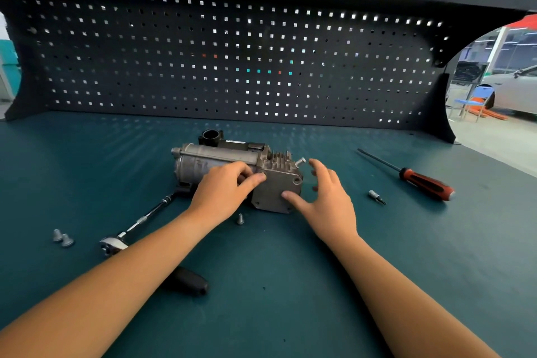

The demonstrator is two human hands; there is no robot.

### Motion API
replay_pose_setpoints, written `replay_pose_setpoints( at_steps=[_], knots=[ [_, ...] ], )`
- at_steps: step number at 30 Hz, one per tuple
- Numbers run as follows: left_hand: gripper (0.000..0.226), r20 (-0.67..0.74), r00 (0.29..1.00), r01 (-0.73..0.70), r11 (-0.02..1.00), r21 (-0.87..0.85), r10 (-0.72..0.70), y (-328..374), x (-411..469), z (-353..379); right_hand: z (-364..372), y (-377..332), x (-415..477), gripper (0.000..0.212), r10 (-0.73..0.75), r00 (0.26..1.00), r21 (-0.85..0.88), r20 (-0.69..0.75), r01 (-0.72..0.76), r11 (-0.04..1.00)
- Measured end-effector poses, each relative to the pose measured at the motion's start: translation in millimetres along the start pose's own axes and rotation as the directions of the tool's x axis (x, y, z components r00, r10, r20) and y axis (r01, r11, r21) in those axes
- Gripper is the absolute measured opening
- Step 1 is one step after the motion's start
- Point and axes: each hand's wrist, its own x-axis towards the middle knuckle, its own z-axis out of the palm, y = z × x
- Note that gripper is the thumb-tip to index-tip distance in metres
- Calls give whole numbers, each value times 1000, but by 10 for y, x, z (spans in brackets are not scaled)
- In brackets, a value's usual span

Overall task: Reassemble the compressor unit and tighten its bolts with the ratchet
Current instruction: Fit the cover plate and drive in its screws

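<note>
The grey compressor unit lies on its side in the middle of the bench. Its flat cover plate faces me. My left hand is at the plate's upper left corner, thumb and curled fingers pinching a small bolt that is mostly hidden. My right hand is spread open beside the plate, with the thumb tip touching its lower right face. Another bolt sticks out at the upper right corner. The ratchet with its extension bar lies left of the unit, its black handle partly under my left forearm.
One loose bolt lies just in front of the plate, and two more bolts at the far left. A bit socket and a red-and-black screwdriver lie to the right. A black pegboard closes the back of the green bench mat.
</note>
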Motion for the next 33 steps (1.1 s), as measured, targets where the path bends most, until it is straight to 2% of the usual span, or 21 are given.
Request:
replay_pose_setpoints(
  at_steps=[2,5,7,9,11,13,15,20,25,27,30,33],
  knots=[
    [22,12,1000,-13,1000,7,13,-17,-5,-3,5,3,9,68,57,998,-1,42,-57,998],
    [20,54,998,-30,999,24,29,-48,-2,-35,1,-17,6,59,39,998,-49,48,-36,998],
    [19,96,995,-8,999,47,4,-79,11,-107,-11,-39,3,52,26,999,-6,25,-26,1000],
    [17,175,983,46,997,60,-56,-133,11,-205,-8,-58,-3,44,36,999,65,7,-36,997],
    [16,313,943,91,993,73,-110,-194,-33,-292,1,-63,-2,38,57,998,109,4,-57,992],
    [16,434,893,59,988,141,-115,-227,-101,-322,0,-55,-3,36,58,998,133,-10,-57,989],
    [14,480,873,-2,984,180,-86,-206,-151,-306,-9,-57,-7,35,45,998,138,-37,-39,990],
    [21,454,891,-70,988,137,0,-125,-196,-240,-22,-72,-4,30,-14,995,110,-103,26,994],
    [17,342,939,-20,1000,-6,21,-114,-242,-180,-26,-71,-8,32,-71,985,86,-155,85,993],
    [15,350,936,4,998,-61,17,-100,-243,-149,-29,-69,-5,37,-88,981,88,-173,104,991],
    [16,380,925,-7,999,-39,22,-99,-246,-105,-32,-51,9,46,-114,980,87,-161,129,988],
    [18,335,942,-49,998,49,30,-127,-235,-89,-19,-29,14,49,-95,986,98,-133,109,989]
  ],
)
